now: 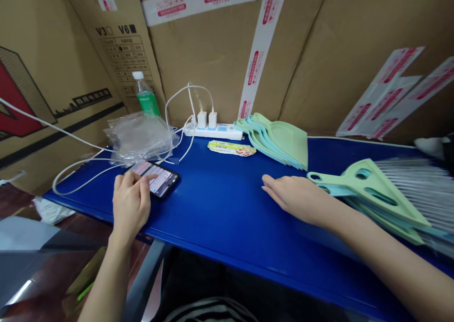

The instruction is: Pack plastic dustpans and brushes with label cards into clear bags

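A smartphone (pixel 166 182) with a lit screen lies flat on the blue table (pixel 213 208). My left hand (pixel 130 201) is over its near left side, one finger stretched onto the screen and the others bent, grasping nothing. My right hand (pixel 292 196) rests on the tabletop with its fingers together and curled; nothing shows in them. Close to its right is a pile of pale green and blue hand brushes (pixel 376 182) with clear bristles. Behind it, several nested dustpans (pixel 289 137) in the same colours lean near the cardboard.
A power strip (pixel 227 132) with two chargers and white cables stands at the back. Beside it are a crumpled plastic bag (pixel 138 135), a green-labelled bottle (pixel 147 100) and a yellow-white wrapper (pixel 230 148). Taped cardboard (pixel 205 62) walls the rear edge.
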{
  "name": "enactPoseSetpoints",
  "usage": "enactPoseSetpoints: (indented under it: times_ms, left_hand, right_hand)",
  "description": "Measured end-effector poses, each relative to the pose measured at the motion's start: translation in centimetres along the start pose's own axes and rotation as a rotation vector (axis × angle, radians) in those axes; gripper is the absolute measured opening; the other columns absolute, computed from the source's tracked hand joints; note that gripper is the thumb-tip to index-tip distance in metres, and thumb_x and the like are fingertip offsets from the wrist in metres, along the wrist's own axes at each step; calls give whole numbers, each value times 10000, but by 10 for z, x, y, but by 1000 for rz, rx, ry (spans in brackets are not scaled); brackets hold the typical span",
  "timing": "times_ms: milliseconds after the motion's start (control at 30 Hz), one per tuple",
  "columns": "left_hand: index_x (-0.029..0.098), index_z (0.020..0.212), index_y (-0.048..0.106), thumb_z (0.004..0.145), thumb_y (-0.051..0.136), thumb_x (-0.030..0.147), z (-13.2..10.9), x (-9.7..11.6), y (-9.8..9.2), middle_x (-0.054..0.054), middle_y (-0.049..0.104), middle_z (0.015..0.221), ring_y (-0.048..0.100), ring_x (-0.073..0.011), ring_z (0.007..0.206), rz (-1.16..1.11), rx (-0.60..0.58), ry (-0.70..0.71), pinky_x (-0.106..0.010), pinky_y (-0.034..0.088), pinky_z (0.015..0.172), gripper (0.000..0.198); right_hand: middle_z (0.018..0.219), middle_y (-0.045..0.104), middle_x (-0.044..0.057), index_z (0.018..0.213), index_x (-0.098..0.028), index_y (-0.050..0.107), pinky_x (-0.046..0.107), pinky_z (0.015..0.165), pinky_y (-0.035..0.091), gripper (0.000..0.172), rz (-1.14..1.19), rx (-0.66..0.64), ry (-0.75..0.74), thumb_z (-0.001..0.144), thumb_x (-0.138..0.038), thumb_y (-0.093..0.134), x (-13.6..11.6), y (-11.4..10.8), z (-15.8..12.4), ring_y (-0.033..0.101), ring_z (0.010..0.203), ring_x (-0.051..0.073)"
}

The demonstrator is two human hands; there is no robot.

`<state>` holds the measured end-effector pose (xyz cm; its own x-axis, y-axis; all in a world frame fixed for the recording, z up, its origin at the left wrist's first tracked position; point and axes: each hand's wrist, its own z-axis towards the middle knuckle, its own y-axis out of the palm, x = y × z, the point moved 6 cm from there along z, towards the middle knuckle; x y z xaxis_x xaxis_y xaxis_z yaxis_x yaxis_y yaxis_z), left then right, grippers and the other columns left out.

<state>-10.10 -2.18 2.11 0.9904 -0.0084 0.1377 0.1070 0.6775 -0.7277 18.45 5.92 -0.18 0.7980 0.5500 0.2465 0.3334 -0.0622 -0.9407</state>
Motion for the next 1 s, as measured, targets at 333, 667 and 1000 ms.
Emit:
enactPoseSetpoints:
  times_ms: [333, 667, 1000]
  left_hand:
    - [194, 767, 756, 965, 237, 355, -4, -1, -3, -91, 489, 656, 432, -246, 697, 97, 67, -45, -403, 390, 707, 579]
    - [185, 798, 738, 969, 222, 315, -5, 1, -4, -93, 538, 649, 429, -244, 651, 126, 74, -16, -397, 374, 672, 558]
    - [207, 936, 642, 919, 415, 285, -5, -3, -3, -59, 624, 786, 577, -208, 732, 26, 116, -30, -308, 435, 669, 240]
  right_hand:
    - [738, 688, 87, 955, -163, 522, 294, 509, 273, 236, -6, 3, -1, 975, -209, 291, -1, -1, 0, 682, 685, 243]
    - [763, 691, 90, 975, -154, 522, 290, 516, 271, 250, -4, -22, -1, 986, -211, 279, -1, 0, 0, 680, 699, 240]
    - [742, 689, 83, 976, -163, 529, 294, 510, 276, 260, -20, 5, -4, 985, -216, 275, -1, -1, 0, 683, 691, 236]
